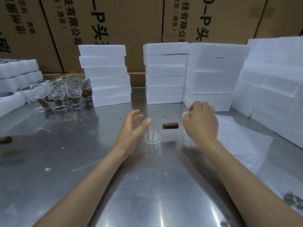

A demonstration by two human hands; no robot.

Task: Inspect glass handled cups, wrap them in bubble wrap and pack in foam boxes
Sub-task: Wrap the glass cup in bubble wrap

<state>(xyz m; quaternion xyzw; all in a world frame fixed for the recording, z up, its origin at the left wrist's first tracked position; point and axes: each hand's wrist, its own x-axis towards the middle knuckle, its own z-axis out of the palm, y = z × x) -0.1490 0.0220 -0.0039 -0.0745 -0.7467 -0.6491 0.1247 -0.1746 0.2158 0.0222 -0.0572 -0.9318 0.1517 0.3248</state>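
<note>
A clear glass cup (152, 136) with a brown wooden handle (170, 125) stands upright on the steel table, handle pointing right. My left hand (131, 128) hovers just left of the cup with fingers spread and relaxed, thumb near the rim. To the right of the handle, my right hand (200, 122) pinches the upper left corner of a bubble wrap sheet (237, 141) that lies on a pile of such sheets.
Several more handled glass cups (60, 95) stand at the back left. Stacks of white foam boxes (108, 76) (165, 72) (213, 76) line the back and right side (275, 89). Open foam trays (16, 74) sit far left. Cardboard cartons (131, 22) form the rear wall.
</note>
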